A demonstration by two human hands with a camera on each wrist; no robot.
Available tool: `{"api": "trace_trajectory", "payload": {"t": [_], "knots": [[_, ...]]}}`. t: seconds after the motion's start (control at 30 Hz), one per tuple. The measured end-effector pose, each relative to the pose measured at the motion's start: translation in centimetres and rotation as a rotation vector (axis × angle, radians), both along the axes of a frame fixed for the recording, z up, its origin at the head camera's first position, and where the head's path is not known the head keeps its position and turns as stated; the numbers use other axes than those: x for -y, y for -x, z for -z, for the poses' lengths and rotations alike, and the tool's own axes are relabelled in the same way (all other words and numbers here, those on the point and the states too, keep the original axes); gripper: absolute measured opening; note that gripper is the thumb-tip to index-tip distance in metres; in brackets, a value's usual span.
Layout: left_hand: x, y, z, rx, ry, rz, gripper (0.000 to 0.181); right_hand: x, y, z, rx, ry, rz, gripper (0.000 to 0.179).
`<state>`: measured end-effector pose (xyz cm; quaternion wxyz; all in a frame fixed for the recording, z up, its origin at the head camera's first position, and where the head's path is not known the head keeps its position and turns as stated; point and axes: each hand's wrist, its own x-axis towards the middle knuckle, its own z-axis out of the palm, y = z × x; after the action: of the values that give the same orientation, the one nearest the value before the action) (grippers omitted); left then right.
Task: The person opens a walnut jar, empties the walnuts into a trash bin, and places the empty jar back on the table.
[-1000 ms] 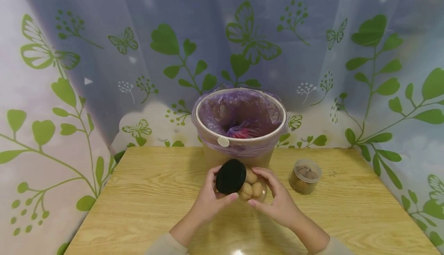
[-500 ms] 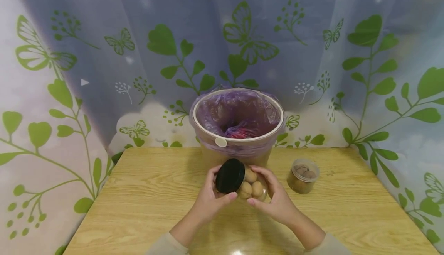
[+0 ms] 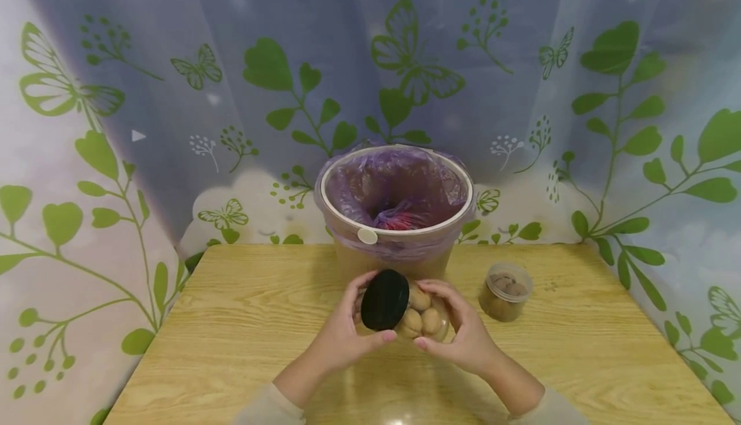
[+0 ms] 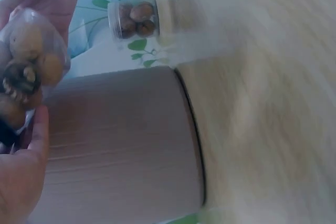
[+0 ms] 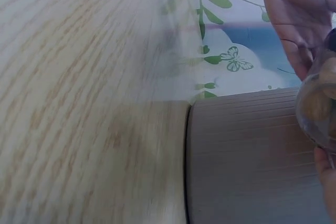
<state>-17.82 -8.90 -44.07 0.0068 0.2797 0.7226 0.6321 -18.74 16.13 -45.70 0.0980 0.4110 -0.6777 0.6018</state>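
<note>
A clear jar of walnuts (image 3: pixel 429 323) with a black lid (image 3: pixel 384 299) is held tilted in front of the bin in the head view, its lid toward the left. My left hand (image 3: pixel 343 340) grips the lid end, thumb at the front and fingers behind. Round the bottom end curls my right hand (image 3: pixel 471 336), its thumb along the near side. Through the wall of the jar (image 4: pixel 34 51) the nuts show in the left wrist view, with a dark patch among them. The far fingers are partly hidden behind the jar.
Behind the hands stands a bin (image 3: pixel 399 248) lined with a purple bag, something red inside. A small clear tub (image 3: pixel 505 306) of brown nuts stands to the right on the wooden table (image 3: pixel 249 322). A patterned curtain (image 3: pixel 324 20) hangs at the back.
The jar and both hands have dropped slightly, and the lid has shifted a little. The grip of both hands looks the same. The head view has drifted slightly.
</note>
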Motion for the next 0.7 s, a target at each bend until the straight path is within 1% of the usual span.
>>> {"api": "trace_trajectory", "payload": {"t": [0.1,0.23,0.37,0.5,0.7], "knots": [[0.2,0.1,-0.4,-0.057,0.07,-0.018,0.092,0.0,0.0,0.0,-0.021,0.011,-0.003,0.08],[0.2,0.2,-1.1,-0.105,0.092,0.005,0.093,-0.1,0.1,0.0,-0.049,0.013,-0.003,0.081],[0.3,0.1,-1.6,-0.112,0.103,0.013,0.092,-0.1,0.2,-0.2,-0.066,0.007,-0.007,0.081],[0.2,0.0,-1.7,-0.102,0.103,0.011,0.091,-0.1,0.2,-0.2,-0.083,0.001,-0.015,0.083],[0.0,-0.2,-1.7,-0.072,0.046,0.03,0.091,-0.3,0.3,-0.3,-0.121,-0.01,-0.072,0.086]]}}
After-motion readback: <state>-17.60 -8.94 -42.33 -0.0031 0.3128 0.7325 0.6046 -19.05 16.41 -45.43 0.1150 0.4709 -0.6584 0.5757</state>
